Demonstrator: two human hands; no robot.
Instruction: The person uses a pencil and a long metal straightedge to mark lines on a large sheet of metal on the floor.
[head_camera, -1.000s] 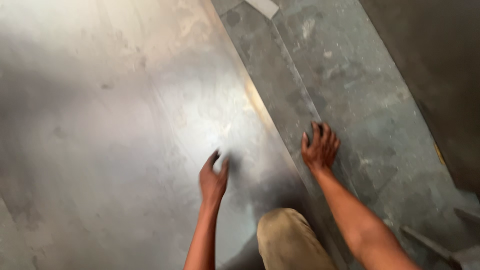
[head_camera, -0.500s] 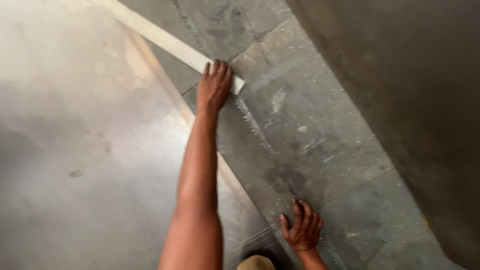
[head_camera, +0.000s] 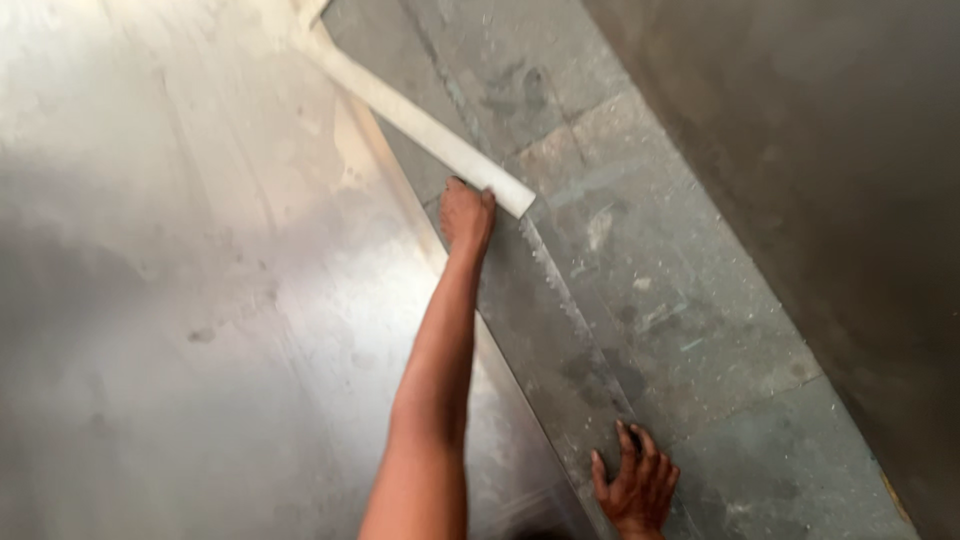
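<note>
A long, flat white strip (head_camera: 420, 120) lies slanted across the edge of a large shiny metal sheet (head_camera: 200, 300) and onto the grey stone floor (head_camera: 680, 300). My left arm is stretched far forward, and my left hand (head_camera: 466, 215) has its fingers curled on the strip's near end. My right hand (head_camera: 636, 485) is pressed flat on the stone floor near the bottom of the view with its fingers spread, just right of the sheet's edge. It holds nothing.
The sheet's straight edge (head_camera: 500, 340) runs diagonally from the top middle to the bottom middle. A dark grey wall (head_camera: 830, 150) rises along the right side beyond the floor slabs. A second pale strip end (head_camera: 312, 10) shows at the top.
My left hand went from resting on the sheet to reaching far forward onto the white strip's end. My right hand slid back to the lower part of the view and stays flat on the floor.
</note>
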